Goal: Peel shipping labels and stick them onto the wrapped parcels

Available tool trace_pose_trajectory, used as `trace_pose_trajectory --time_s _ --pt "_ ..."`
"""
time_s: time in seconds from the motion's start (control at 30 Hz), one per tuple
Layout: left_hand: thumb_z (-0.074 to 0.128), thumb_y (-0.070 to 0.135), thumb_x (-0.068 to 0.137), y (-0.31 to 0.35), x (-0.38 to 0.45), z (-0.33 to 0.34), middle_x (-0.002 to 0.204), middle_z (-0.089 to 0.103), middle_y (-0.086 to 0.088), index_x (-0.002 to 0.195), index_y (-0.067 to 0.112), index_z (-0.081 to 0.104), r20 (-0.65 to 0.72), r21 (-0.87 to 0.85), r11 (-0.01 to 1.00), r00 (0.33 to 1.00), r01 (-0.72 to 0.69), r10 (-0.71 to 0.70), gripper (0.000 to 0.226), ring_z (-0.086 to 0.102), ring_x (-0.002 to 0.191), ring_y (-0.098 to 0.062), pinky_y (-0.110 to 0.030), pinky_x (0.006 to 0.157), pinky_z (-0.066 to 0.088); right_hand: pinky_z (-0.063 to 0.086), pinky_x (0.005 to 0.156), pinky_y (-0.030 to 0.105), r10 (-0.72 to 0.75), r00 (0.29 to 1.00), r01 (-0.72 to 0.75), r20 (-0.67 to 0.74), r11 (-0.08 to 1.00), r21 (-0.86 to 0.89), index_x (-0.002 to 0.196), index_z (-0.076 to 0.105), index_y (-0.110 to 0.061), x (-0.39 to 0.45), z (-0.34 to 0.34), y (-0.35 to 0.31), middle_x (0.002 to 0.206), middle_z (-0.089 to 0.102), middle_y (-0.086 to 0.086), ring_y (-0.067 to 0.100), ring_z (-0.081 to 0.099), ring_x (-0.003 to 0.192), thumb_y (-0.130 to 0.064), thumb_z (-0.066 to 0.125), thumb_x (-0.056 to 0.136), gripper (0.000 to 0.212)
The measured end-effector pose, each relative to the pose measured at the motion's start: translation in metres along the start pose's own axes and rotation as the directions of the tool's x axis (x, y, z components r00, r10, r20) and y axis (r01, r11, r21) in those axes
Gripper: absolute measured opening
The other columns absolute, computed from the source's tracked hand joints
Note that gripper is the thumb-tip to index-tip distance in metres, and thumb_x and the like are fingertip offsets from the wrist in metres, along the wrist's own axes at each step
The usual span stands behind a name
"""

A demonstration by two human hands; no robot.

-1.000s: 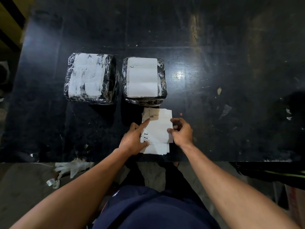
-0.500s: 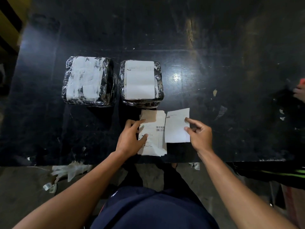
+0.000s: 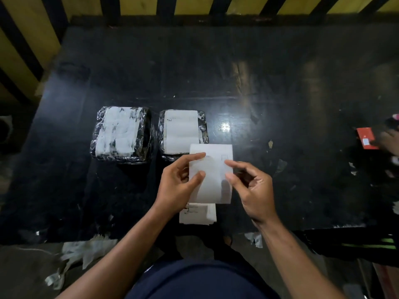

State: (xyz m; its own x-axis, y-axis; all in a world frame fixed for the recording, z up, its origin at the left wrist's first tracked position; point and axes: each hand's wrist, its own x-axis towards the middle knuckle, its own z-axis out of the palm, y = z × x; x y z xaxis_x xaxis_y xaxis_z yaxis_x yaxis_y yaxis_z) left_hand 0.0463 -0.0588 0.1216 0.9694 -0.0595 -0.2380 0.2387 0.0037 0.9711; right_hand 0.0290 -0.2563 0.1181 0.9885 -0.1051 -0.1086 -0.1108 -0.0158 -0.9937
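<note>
I hold one white shipping label [image 3: 212, 175] up above the black table [image 3: 259, 83]. My left hand [image 3: 179, 186] pinches its left edge between thumb and forefinger. My right hand [image 3: 252, 190] pinches its right edge the same way. Under my hands, near the table's front edge, lies the stack of labels [image 3: 198, 213], partly hidden. Two parcels wrapped in shiny black film stand side by side further back. The left parcel [image 3: 122, 134] has torn white label remains on top. The right parcel [image 3: 183, 131] carries a clean white label, and the held label overlaps its near corner.
Another person's hand [image 3: 388, 140] with a red card [image 3: 367, 138] reaches in at the table's right edge. Small paper scraps [image 3: 280, 165] lie on the table to the right. Torn backing paper [image 3: 79, 253] litters the floor at lower left. A yellow-and-black striped wall [image 3: 194, 5] stands behind.
My right hand lifted the label it slid off the stack. My left hand left the stack and took hold of the label's left edge. The view tilted up.
</note>
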Motion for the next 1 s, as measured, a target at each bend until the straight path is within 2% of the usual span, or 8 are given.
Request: trace_pose_trajectory --time_s 0.13,0.3,0.4,0.47,0.53,0.63,0.73,1.0 --pt "0.075 -0.004 0.091 0.018 -0.011 -0.01 0.113 0.077 0.001 0.124 0.016 0.072 0.053 0.052 0.994 0.994 -0.101 0.099 0.038 0.073 0.102 -0.014 -0.032 0.083 0.061 0.055 0.081 0.029 -0.042 0.998 0.045 -0.038 0.997 0.061 0.105 0.081 -0.015 0.02 0.004 -0.03 0.092 0.078 0.008 0.015 0.068 0.083 0.002 0.076 0.089 0.024" --pt "0.078 0.006 0.086 0.044 -0.017 -0.016 0.111 0.077 -0.006 0.126 0.008 0.069 0.014 -0.042 0.987 0.988 -0.156 0.157 0.041 0.073 0.099 -0.014 -0.027 0.081 0.059 0.057 0.075 0.052 -0.133 0.989 0.131 0.067 0.991 0.028 0.105 0.081 -0.012 0.025 0.012 -0.057 0.085 0.068 0.023 0.035 0.063 0.076 0.003 0.077 0.088 0.023" --pt "0.076 0.003 0.087 0.057 -0.016 -0.02 0.112 0.078 -0.009 0.123 0.008 0.072 -0.03 -0.032 0.979 0.979 -0.202 0.201 0.036 0.075 0.097 -0.017 -0.028 0.077 0.061 0.057 0.071 0.042 -0.165 0.981 0.161 0.104 0.986 0.046 0.104 0.079 -0.009 0.022 0.019 -0.069 0.082 0.067 0.021 0.021 0.064 0.072 0.005 0.075 0.089 0.021" --pt "0.076 0.002 0.088 0.063 -0.016 -0.023 0.112 0.078 -0.01 0.121 0.01 0.073 -0.035 -0.015 0.973 0.973 -0.228 0.228 0.035 0.075 0.097 -0.018 -0.029 0.076 0.062 0.058 0.072 0.04 -0.199 0.976 0.196 0.085 0.98 0.042 0.103 0.078 -0.007 0.024 0.021 -0.074 0.084 0.07 0.019 0.025 0.067 0.075 0.005 0.072 0.092 0.018" --pt "0.075 -0.001 0.088 0.067 -0.017 -0.027 0.113 0.078 -0.01 0.121 0.008 0.073 -0.034 0.001 0.967 0.967 -0.254 0.254 0.034 0.075 0.101 -0.019 -0.03 0.082 0.062 0.06 0.076 0.04 -0.225 0.972 0.222 0.067 0.974 0.049 0.103 0.076 -0.005 0.028 0.021 -0.079 0.088 0.073 0.016 0.03 0.07 0.081 0.006 0.068 0.094 0.017" --pt "0.073 -0.009 0.089 0.068 -0.017 -0.032 0.114 0.079 -0.008 0.121 0.006 0.073 -0.04 0.028 0.958 0.957 -0.285 0.286 0.036 0.075 0.105 -0.019 -0.026 0.09 0.059 0.06 0.075 0.029 -0.229 0.971 0.224 0.07 0.972 0.076 0.104 0.074 -0.003 0.032 0.021 -0.084 0.09 0.077 0.013 0.023 0.074 0.081 0.01 0.065 0.094 0.018" --pt "0.076 -0.003 0.089 0.069 -0.017 -0.035 0.114 0.079 -0.006 0.121 0.009 0.073 -0.039 0.034 0.955 0.955 -0.293 0.294 0.035 0.075 0.106 -0.022 -0.03 0.091 0.06 0.059 0.073 0.026 -0.235 0.968 0.228 0.084 0.97 0.083 0.104 0.073 -0.001 0.033 0.023 -0.087 0.088 0.076 0.015 0.021 0.073 0.076 0.011 0.065 0.094 0.018" --pt "0.075 0.007 0.088 0.07 -0.018 -0.04 0.111 0.079 -0.01 0.122 0.015 0.073 -0.035 0.059 0.966 0.966 -0.252 0.255 0.035 0.075 0.104 -0.033 -0.057 0.089 0.061 0.063 0.077 0.042 -0.241 0.967 0.237 0.08 0.97 0.055 0.104 0.075 -0.004 0.034 0.025 -0.086 0.087 0.074 0.015 0.035 0.071 0.08 0.008 0.068 0.093 0.018"
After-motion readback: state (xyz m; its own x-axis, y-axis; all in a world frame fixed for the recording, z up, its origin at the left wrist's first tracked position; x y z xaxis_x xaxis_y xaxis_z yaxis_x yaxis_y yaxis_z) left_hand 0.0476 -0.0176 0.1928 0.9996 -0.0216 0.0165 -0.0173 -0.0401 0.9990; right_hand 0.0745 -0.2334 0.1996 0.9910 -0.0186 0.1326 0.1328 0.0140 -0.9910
